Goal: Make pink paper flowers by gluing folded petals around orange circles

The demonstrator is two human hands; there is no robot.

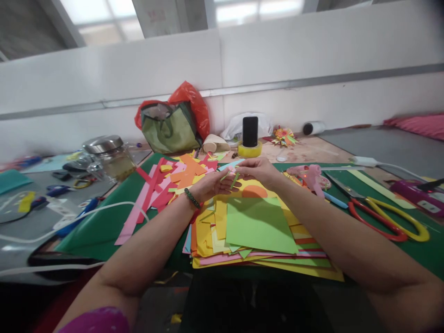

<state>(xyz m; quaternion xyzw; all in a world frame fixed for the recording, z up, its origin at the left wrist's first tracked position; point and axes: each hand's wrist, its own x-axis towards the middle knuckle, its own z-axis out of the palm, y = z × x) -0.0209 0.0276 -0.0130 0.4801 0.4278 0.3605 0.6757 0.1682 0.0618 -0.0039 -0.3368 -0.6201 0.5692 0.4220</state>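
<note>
My left hand (211, 186) is turned palm up, its lower fingers stretched out, with thumb and forefinger closed around a small green paper piece (237, 178). A bit of pink shows between the hands; its shape is too small to make out. From the other side my right hand (260, 171) pinches the same small piece with thumb and fingertips. Both hands hover over a stack of coloured paper, topped by a light green sheet (260, 224). An orange paper shape (254, 191) lies just behind that sheet. A dark beaded bracelet (192, 198) circles my left wrist.
Paper scraps and strips (187, 171) spread to the left on a green mat (93, 231). At right lie big scissors (381, 212) and a pink glue gun (314, 178). Behind stand a phone (250, 131) on a yellow tape roll (249, 149), a bag (169, 127) and a glass jar (113, 159).
</note>
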